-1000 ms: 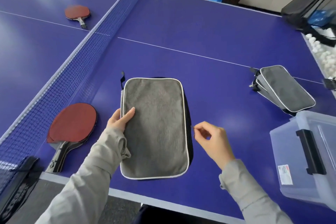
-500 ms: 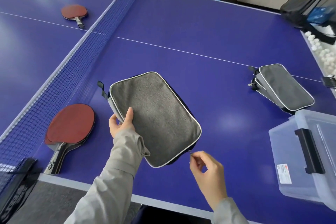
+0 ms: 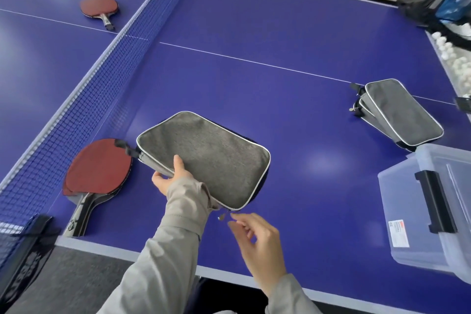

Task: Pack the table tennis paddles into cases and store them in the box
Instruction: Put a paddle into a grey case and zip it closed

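Step in hand: work on the zip of one grey case [image 3: 209,155], which sits in the lower middle of the frame. Its left edge is raised off the counter [image 3: 254,33].

Left hand [image 3: 168,176]: it grips the near-left edge of that case, thumb on top of the fabric, fingers underneath.

Right hand [image 3: 257,245]: it is at the bottom centre, just below the case's near corner. The fingers are loosely curled and holding nothing. The zipper pull [image 3: 221,216] hangs free just beside the fingertips.

Contents of the held case: the zip line is turned away from view, so I cannot tell whether a paddle is inside or whether the zip is run shut.

Next move, as I judge it: if the case is shut and loaded, it goes to the box. If not, the right hand must pinch the pull again while the left holds the fabric taut.

Containers:
- Clear plastic box [image 3: 413,211], lower right, overhanging the counter edge. Its lid is on and the black latch [image 3: 435,204] is down. Nothing shows through its wall, and it must be opened before anything goes in.
- Stack of grey cases [image 3: 402,112], right of frame, just behind the box and fanned out. Their contents are not visible.

Outstanding:
- Red paddles [image 3: 99,168] lie stacked at lower left by the net [image 3: 102,71], uncased. The held case's loop end overlaps them.
- One more paddle [image 3: 99,6] lies at upper left, beyond the net.
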The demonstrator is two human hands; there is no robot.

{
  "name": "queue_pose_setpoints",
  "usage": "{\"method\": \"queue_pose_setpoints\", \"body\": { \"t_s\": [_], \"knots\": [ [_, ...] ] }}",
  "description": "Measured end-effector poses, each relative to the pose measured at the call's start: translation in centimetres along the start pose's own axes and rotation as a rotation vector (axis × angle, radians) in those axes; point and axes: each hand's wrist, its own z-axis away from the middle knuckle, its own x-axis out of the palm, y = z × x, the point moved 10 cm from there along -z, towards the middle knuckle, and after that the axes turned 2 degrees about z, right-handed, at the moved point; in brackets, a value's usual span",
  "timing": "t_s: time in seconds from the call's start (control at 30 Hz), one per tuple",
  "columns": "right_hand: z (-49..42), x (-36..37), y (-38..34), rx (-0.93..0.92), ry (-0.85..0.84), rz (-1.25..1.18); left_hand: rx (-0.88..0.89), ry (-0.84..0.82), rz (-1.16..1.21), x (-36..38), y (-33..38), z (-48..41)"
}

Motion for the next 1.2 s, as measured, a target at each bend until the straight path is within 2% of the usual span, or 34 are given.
{"method": "queue_pose_setpoints", "body": {
  "t_s": [0.07,0.13,0.17,0.2,0.27,0.37,0.5,0.57,0.63,0.73,0.8,0.87,0.97,1.1,1.2],
  "knots": [
    [-0.6,-2.9,2.3,0.152,0.096,-0.066,0.029,-0.074,-0.053,-0.2,0.6,-1.2],
    [-1.8,-6.5,5.0,0.324,0.235,-0.124,0.034,-0.225,-0.091,0.4,0.6,-2.2],
    [-2.7,-7.6,6.0,0.396,0.245,-0.177,0.011,-0.313,-0.101,0.8,0.2,-2.4],
    [-3.7,-7.9,6.7,0.457,0.196,-0.265,-0.027,-0.401,-0.110,1.4,-0.3,-2.2],
    [-5.3,-6.8,6.3,0.546,-0.021,-0.472,-0.118,-0.553,-0.131,2.4,-1.6,-1.4],
    [-5.1,-4.0,3.5,0.624,-0.359,-0.556,-0.171,-0.651,-0.166,3.2,-3.1,-0.2],
    [-3.6,-2.9,2.6,0.720,-0.349,-0.775,-0.054,-0.612,-0.224,3.2,-3.3,-0.2],
    [-3.1,-2.6,2.2,0.709,-0.331,-0.848,0.028,-0.587,-0.257,3.3,-2.8,-0.4],
    [-3.3,-2.5,1.5,0.622,-0.302,-0.834,0.150,-0.579,-0.304,3.7,-2.0,0.0],
    [-3.5,-2.5,0.6,0.468,-0.196,-0.666,0.341,-0.664,-0.417,4.9,-1.0,2.7],
    [-3.4,-2.6,0.0,0.395,-0.133,-0.553,0.394,-0.770,-0.542,5.6,-1.4,5.4],
    [-3.3,-2.3,-1.0,0.322,-0.139,-0.498,0.365,-0.926,-0.587,6.0,-2.3,8.4],
    [-2.8,-1.6,-1.8,0.262,-0.185,-0.462,0.269,-1.079,-0.497,5.9,-3.3,11.7],
    [-2.2,-1.4,-1.9,0.237,-0.198,-0.414,0.328,-1.083,-0.514,5.2,-2.9,12.3],
    [-1.9,-1.5,-1.5,0.236,-0.197,-0.386,0.286,-1.097,-0.501,4.6,-3.0,11.4]
  ]
}}
